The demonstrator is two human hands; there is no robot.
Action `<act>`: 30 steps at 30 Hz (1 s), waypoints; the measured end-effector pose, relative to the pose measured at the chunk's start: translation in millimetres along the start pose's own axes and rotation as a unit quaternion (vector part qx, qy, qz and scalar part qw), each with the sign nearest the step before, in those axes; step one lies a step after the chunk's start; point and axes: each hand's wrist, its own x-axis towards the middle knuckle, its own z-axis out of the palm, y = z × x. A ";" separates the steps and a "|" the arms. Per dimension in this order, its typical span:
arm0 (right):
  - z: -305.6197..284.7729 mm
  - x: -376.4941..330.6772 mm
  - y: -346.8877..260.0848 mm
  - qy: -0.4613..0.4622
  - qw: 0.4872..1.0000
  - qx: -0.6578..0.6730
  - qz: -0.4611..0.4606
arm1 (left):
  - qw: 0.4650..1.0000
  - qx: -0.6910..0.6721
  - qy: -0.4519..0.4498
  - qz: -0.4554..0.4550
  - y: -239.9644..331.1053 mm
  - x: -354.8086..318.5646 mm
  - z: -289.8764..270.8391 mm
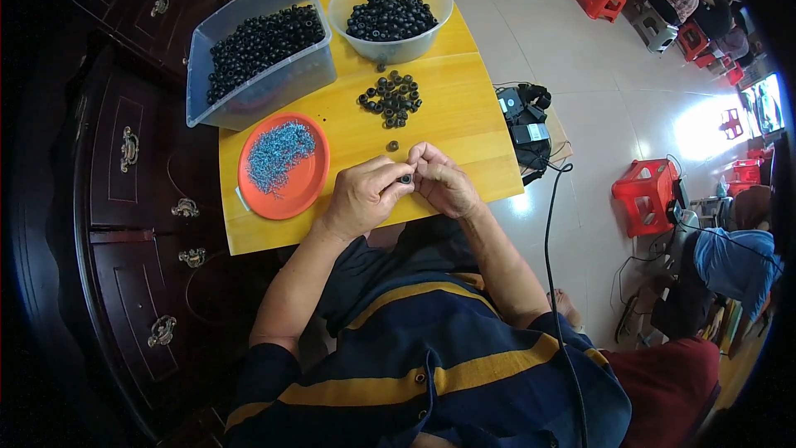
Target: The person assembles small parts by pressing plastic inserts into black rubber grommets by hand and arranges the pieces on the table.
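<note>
My left hand (pixel 362 197) and right hand (pixel 442 182) meet over the near part of the yellow table (pixel 464 124), fingertips pinched together on one small black ring (pixel 406 178) held between them; which hand carries most of the grip I cannot quite tell, as the fingers crowd over it. Both hands sit close to the table's near edge, which runs just below my wrists at 6 o'clock. At 12 o'clock from the ring a single loose ring (pixel 392 146) lies near, and farther the same way a small heap of black rings (pixel 390 99). Bare wood lies open between that heap and my knuckles, and out toward the right edge at 3 o'clock. At 9 o'clock the orange plate (pixel 257 195) of tiny blue-grey pieces sits just beside my left hand. The clear tub (pixel 274 83) at 11 o'clock and the round clear bowl (pixel 394 48) at 12 hold the far edge
</note>
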 end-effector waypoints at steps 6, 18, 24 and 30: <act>-3.3 -0.2 2.2 0.012 1.000 -0.009 -0.010 | 0.995 -0.037 -0.043 -0.081 4.2 -1.6 -2.6; 15.9 8.2 -25.3 0.115 0.972 -0.204 -0.003 | 0.984 -0.106 0.002 -0.145 -12.6 -33.8 -4.6; 27.9 96.3 -91.0 0.162 0.882 -0.415 -0.151 | 0.978 -0.111 -0.065 -0.165 -10.2 -60.9 -2.0; 34.1 164.0 -131.0 0.211 0.748 -0.535 -0.332 | 0.971 -0.126 -0.038 -0.201 -3.5 -74.3 -8.8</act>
